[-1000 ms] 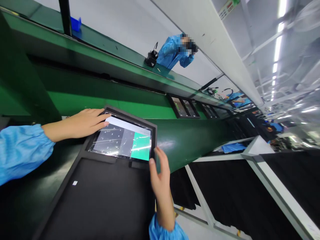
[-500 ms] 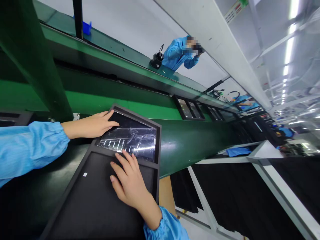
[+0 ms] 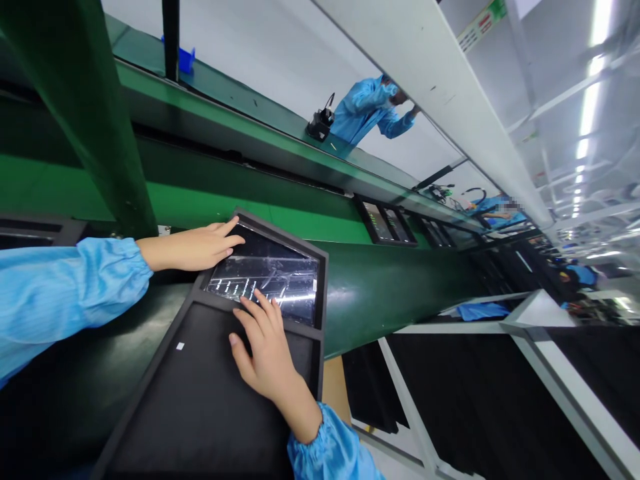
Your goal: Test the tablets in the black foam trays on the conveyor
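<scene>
A black foam tray with two compartments lies before me on the dark green belt. In its far compartment sits a flat screen under shiny film, showing lines of white text. My left hand rests at the far left corner of that compartment, fingers stretched out over the screen's edge. With fingers spread, my right hand reaches over the divider, and its fingertips are at the screen's near edge by the text. The near compartment holds only a small white square on its floor.
More trays with screens lie farther along the belt. A green post rises at the left. Grey frames with black panels stand at the right. Across the line is a co-worker in blue, beside a black device.
The whole view has shifted slightly, so the tray and hands appear a little farther right. My right fingertips have moved slightly up onto the screen's lower edge. My left hand keeps its place.
</scene>
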A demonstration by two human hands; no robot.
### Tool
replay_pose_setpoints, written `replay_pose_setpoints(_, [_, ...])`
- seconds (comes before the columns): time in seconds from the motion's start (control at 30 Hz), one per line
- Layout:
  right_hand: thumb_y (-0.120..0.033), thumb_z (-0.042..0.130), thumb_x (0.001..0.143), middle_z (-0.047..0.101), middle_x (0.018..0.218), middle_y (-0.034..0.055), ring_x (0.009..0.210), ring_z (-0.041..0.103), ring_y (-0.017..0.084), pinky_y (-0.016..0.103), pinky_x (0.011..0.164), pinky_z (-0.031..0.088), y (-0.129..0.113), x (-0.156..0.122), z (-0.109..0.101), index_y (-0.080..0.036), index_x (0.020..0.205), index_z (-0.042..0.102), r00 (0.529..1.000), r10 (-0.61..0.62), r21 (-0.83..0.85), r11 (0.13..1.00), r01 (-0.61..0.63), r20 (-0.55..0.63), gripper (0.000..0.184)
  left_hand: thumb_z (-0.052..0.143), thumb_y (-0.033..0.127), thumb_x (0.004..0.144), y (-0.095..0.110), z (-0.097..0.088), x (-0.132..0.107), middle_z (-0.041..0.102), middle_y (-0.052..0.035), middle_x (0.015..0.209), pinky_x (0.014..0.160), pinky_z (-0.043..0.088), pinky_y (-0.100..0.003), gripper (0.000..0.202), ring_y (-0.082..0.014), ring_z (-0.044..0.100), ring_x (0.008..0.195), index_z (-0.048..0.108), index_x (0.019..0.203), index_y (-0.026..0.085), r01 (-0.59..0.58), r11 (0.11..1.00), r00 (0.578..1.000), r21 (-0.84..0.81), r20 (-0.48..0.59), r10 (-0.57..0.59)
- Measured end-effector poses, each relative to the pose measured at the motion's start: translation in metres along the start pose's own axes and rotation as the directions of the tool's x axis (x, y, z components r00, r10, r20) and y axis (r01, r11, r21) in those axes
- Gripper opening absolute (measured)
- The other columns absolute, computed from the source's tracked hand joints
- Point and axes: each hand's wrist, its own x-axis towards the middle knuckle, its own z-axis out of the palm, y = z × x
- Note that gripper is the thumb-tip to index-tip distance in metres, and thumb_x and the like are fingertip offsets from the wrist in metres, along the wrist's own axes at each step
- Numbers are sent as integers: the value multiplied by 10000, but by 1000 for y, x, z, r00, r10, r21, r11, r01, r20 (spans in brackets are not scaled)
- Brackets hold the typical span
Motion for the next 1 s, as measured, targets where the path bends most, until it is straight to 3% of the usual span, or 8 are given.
replay_pose_setpoints(0.17, [-234, 496, 974, 577, 1425, 128, 1483, 324, 305, 632, 1201, 256, 9, -3, -7, -172, 1333, 530, 997, 70, 34, 997, -68, -36, 366, 258, 358, 998, -3, 3, -2, 23, -167, 1671, 1232, 241, -454, 556, -314, 172, 1534, 388, 1488, 128, -12, 1000, 1000, 10, 19, 11])
replay_pose_setpoints(0.3, [-244, 514, 979, 556, 1448, 112, 1490, 315, 313, 627, 1182, 297, 33, -20, -20, -222, 1356, 528, 947, 250, 58, 968, -243, -200, 378, 249, 376, 994, -2, 1, -4, -23, -145, 1674, 1236, 229, -464, 579, -316, 115, 1544, 352, 1516, 147, -6, 1000, 998, -8, 60, 7])
replay_pose_setpoints(0.47, [-377, 553, 965, 514, 1486, 142, 1444, 402, 317, 589, 1158, 373, 69, -68, -29, -197, 1406, 521, 765, 551, 196, 835, -515, -335, 478, 246, 403, 995, -1, -2, -5, -94, -101, 1670, 1245, 206, -444, 607, -310, 66, 1549, 272, 1555, 168, 13, 999, 996, -40, 92, -10])
replay_pose_setpoints(0.57, [-471, 643, 874, 577, 1423, 182, 1331, 540, 363, 563, 1056, 488, 80, -103, -27, -147, 1390, 562, 651, 722, 270, 692, -670, -235, 614, 239, 420, 999, -4, 1, -4, -124, -96, 1664, 1243, 213, -441, 622, -310, 81, 1548, 216, 1571, 176, 27, 998, 997, -55, 76, -23])
replay_pose_setpoints(0.63, [-491, 648, 847, 703, 1244, 163, 1152, 670, 364, 505, 920, 576, 80, -120, -22, -164, 1241, 685, 623, 778, 325, 613, -720, -87, 513, 239, 442, 1000, -7, 4, -3, -154, -91, 1657, 1223, 268, -451, 635, -331, 138, 1538, 155, 1583, 205, 44, 997, 997, -68, 65, -40])
replay_pose_setpoints(0.7, [-524, 595, 865, 774, 1022, 139, 958, 736, 355, 459, 804, 601, 74, -130, -19, -183, 1050, 764, 601, 799, 369, 555, -745, 11, 423, 231, 483, 1000, -9, 6, -3, -188, -75, 1649, 1167, 366, -467, 648, -365, 254, 1504, 69, 1589, 266, 64, 994, 997, -84, 51, -60])
replay_pose_setpoints(0.83, [-615, 572, 854, 780, 891, 123, 927, 728, 352, 402, 800, 569, 68, -129, -31, -156, 901, 774, 484, 874, 542, 431, -722, -49, 503, 187, 581, 989, -7, 4, -4, -213, -54, 1646, 1157, 381, -496, 681, -394, 340, 1461, -28, 1581, 321, 99, 987, 995, -123, -13, -102])
replay_pose_setpoints(1.0, [-531, 802, 674, 749, 778, 64, 855, 691, 285, 304, 744, 529, 110, -101, -79, -135, 710, 728, 205, 967, 787, 243, -567, -152, 404, 187, 650, 966, 2, -4, -6, -124, -29, 1670, 1169, 382, -494, 720, -390, 335, 1462, 29, 1586, 320, 138, 968, 970, -208, -169, -175])
